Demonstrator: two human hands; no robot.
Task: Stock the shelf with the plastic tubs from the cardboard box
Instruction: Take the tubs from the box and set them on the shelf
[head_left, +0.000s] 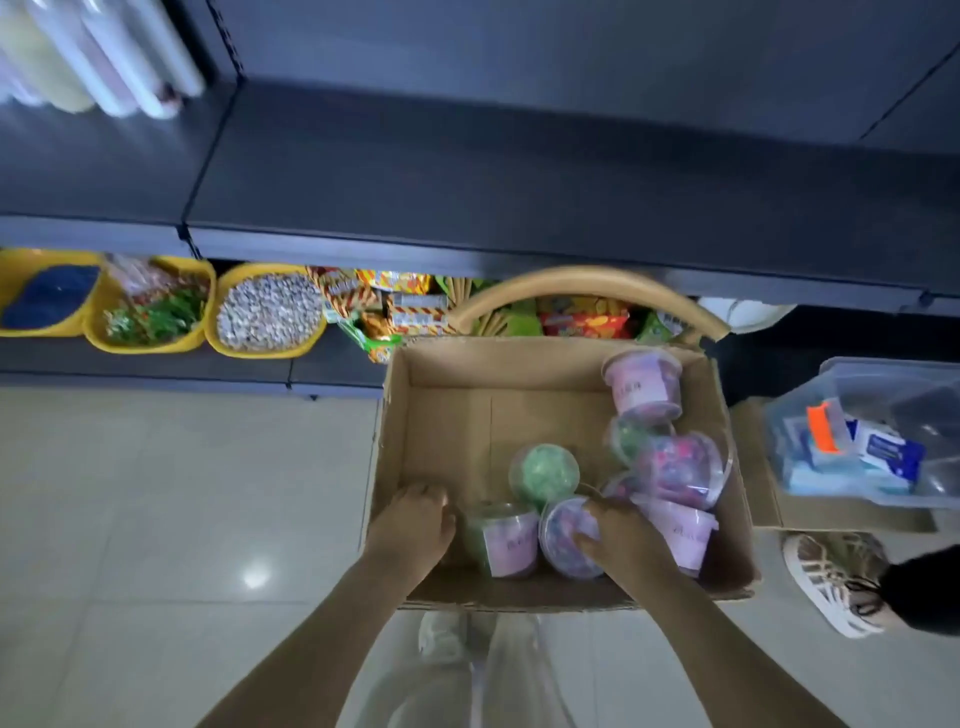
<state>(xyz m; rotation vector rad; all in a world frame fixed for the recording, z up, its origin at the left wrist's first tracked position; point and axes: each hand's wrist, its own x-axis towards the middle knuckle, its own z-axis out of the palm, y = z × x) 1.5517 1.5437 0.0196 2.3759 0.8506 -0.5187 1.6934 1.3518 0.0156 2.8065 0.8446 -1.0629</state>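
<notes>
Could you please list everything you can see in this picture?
Cardboard box: one, brown, centre, in front of the shelving.
Plastic tubs: at least seven, pink, purple and green, inside the box.
Shelf: one, dark grey, top.
Baskets: three, yellow, lower shelf, left.
Snack packets: several, multicoloured, lower shelf, behind the box.
Clear bin: one, transparent, holding packets, right.
Curved wooden bar: one, tan, behind the box.
Shoe: one, pale, right of the box.
Left hand: inside the box, front left.
Right hand: grips purple tub.
</notes>
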